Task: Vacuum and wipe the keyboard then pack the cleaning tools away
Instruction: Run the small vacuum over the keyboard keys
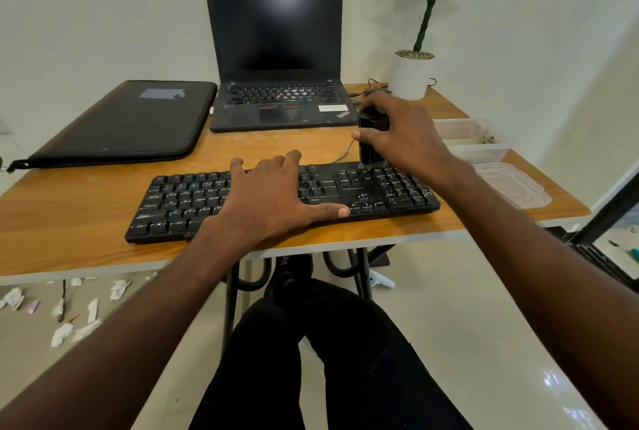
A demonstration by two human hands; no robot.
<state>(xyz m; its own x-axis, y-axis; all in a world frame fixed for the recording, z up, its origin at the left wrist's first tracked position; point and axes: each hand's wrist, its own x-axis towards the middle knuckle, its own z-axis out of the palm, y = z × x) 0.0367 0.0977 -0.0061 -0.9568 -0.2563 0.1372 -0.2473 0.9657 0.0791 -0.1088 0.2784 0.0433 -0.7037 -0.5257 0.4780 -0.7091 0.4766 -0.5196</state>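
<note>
The black keyboard (pixel 281 196) lies along the near edge of the wooden surface (pixel 69 208). The left hand (pixel 273 194) rests flat across its middle, fingers (pixel 287 160) spread and straight over the top rows, thumb along the front edge. The right hand (pixel 401 134) grips a small black vacuum (pixel 371 139) upright, fingers curled around its body, its brush end touching the keys just left of the number pad. Behind stand an open laptop (pixel 276 59) with a dark screen, a black sleeve (pixel 124 121) and a potted plant (pixel 415 59); clear plastic containers (pixel 484 142) sit at the right.
</note>
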